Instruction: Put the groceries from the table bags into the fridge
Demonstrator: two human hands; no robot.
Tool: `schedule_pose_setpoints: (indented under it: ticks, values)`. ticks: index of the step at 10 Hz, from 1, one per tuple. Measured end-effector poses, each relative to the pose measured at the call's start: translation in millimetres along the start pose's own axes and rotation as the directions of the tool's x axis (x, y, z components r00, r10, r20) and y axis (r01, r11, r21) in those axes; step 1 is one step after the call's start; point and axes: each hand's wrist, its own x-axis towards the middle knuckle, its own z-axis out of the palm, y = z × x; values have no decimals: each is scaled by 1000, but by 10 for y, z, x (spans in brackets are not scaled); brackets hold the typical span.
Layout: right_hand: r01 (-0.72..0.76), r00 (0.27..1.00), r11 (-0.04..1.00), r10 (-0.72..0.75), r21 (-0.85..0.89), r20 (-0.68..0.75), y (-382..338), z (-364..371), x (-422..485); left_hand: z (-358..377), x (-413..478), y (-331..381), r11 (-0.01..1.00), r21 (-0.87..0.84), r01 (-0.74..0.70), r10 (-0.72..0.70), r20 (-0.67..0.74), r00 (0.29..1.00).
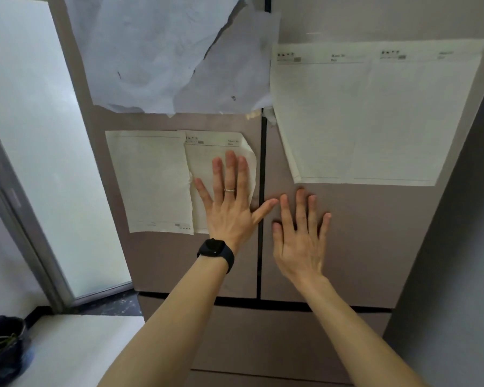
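Pressing both fridge doors [347, 247] shut, looks like: your left hand [229, 208] and right hand [301, 241] lie flat either side of the centre seam, fingers straight, gripping nothing.

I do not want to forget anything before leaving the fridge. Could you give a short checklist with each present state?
1. Left door looks shut: ok.
2. Right door looks shut: ok.
3. Left hand flat on left door, holding nothing: ok.
4. Right hand flat on right door, holding nothing: ok.
5. Everything put inside: cannot tell, interior hidden.
6. Paper under left hand lies smooth: not ok, edge curls.
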Motion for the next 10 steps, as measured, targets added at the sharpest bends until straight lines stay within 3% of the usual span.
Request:
schedule_pose_setpoints:
  ticks: [2,5,6,9,10]
  values:
    - [13,997,990,-23,-140,-69,37,128,12,46,-4,-1,1000,-7,-15,14,-30,999]
    - [26,999,995,-24,-96,23,46,-110,-31,-214,-20,81,999,-40,23,-18,123,992]
    - [22,990,994,-6,-107,139,13,-293,-18,-393,-24,46,994,-111,17,6,203,979]
    - [73,918,992,-25,-107,395,-2,-837,23,-500,-8,-84,996,-29,-82,87,301,950]
    - [113,825,993,-71,-40,560,51,-1151,186,-485,-11,-4,998,-22,-60,64,312,948]
